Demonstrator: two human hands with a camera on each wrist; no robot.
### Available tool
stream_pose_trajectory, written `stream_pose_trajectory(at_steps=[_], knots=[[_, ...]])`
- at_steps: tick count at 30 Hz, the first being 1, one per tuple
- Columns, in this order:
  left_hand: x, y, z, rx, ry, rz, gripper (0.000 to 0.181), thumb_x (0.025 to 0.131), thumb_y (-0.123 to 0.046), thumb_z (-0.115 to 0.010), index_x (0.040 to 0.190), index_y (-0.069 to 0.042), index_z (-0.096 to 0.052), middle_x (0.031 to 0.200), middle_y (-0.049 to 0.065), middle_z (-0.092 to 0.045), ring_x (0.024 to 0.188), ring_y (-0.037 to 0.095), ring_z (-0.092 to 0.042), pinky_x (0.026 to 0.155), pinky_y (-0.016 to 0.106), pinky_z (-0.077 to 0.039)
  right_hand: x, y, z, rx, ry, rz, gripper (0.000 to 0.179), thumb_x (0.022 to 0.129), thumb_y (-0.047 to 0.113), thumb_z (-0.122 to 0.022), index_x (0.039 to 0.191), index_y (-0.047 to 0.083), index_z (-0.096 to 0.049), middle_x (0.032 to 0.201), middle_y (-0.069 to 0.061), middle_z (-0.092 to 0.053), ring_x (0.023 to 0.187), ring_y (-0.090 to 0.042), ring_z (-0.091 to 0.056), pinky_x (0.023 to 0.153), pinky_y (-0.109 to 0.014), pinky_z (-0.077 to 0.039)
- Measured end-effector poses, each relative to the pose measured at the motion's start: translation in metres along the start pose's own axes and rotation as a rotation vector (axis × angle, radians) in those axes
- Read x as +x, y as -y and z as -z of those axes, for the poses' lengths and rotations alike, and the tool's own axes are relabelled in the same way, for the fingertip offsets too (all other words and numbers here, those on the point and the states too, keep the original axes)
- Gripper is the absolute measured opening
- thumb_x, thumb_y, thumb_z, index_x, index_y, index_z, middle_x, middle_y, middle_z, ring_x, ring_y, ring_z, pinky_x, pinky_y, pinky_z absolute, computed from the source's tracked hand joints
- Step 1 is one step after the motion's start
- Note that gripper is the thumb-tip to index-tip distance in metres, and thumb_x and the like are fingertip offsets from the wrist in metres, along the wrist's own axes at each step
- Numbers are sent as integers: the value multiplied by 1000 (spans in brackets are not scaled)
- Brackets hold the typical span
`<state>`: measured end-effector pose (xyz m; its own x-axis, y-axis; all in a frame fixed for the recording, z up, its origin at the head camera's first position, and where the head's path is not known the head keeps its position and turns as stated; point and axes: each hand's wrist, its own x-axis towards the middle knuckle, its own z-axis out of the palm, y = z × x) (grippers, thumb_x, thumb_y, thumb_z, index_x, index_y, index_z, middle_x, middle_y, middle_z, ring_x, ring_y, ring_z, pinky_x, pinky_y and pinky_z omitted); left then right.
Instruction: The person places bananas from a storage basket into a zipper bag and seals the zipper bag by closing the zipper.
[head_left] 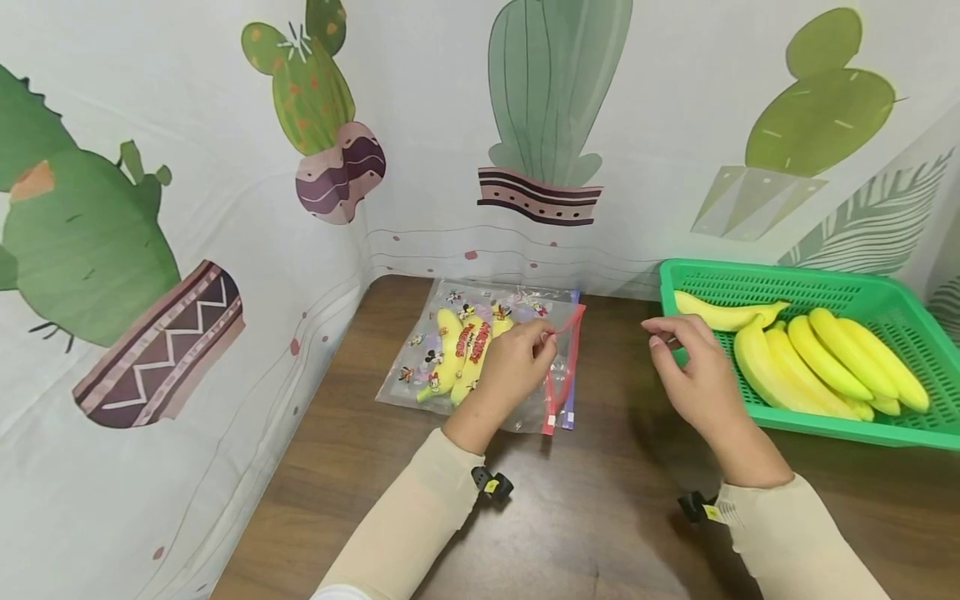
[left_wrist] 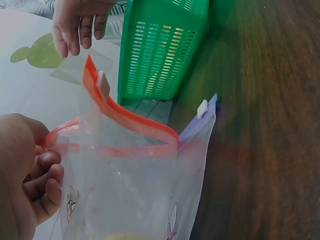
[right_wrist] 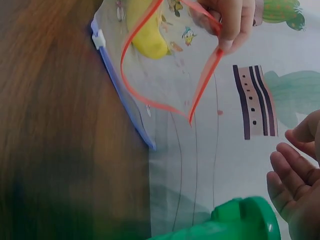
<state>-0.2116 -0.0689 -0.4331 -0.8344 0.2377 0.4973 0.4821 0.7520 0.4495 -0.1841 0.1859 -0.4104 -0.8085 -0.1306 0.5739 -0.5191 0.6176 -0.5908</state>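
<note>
A clear zip bag with a red slider edge and cartoon prints lies on the table, several yellow bananas inside it. My left hand pinches the bag's red rim between thumb and fingers and lifts it, so the mouth gapes. A second bag with a purple edge lies underneath. My right hand hovers over the table beside the green basket's left end, holding nothing, with its fingers loosely bent.
The green plastic basket stands at the right, holding several bananas. A cactus-print cloth hangs along the back and left of the wooden table.
</note>
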Motion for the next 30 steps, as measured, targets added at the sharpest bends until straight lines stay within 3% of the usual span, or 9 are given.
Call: stream_pose_trajectory(at_steps=[8,14,17,21,25,30], knots=[[0,0,-1,-4,12,3,15,97,-20,-61,103,-13,-73,75,-4,-66,64,8,-54,56,18,-41,-5,-3,14,-37,7,-105,27,100,7,-52,123,3,-66,114,-12,-60,96,11,-44,81,-18,-38],[0,-1,-1,8,7,-5,14,96,-20,-62,102,-13,-73,75,-4,-66,64,8,-54,56,18,-41,-6,-11,20,-61,23,-152,28,101,10,-53,126,4,-65,118,-14,-59,97,12,-44,83,-16,-38],[0,0,-2,7,3,-11,14,96,-19,-62,102,-13,-73,75,-4,-66,64,8,-54,56,19,-41,-7,-15,24,-88,79,-177,32,102,13,-53,131,4,-62,122,-16,-57,103,-5,-53,80,-16,-38],[0,1,-3,-1,0,-14,15,96,-19,-61,102,-13,-73,74,-5,-65,63,8,-53,55,18,-41,-7,-18,32,-123,191,-246,40,104,20,-48,140,1,-53,132,-23,-50,112,-35,-53,85,-34,-44],[0,1,-3,-4,6,-11,15,96,-20,-61,103,-13,-73,74,-5,-65,62,7,-53,55,17,-40,-6,-23,37,-155,259,-314,46,105,23,-47,143,-3,-47,138,-30,-42,116,-44,-49,87,-59,-42],[0,1,-3,-7,8,-4,16,96,-20,-61,103,-13,-73,74,-5,-66,62,7,-53,54,16,-39,-4,-28,41,-200,306,-362,50,105,24,-45,145,-6,-44,142,-35,-38,120,-48,-47,90,-65,-40]])
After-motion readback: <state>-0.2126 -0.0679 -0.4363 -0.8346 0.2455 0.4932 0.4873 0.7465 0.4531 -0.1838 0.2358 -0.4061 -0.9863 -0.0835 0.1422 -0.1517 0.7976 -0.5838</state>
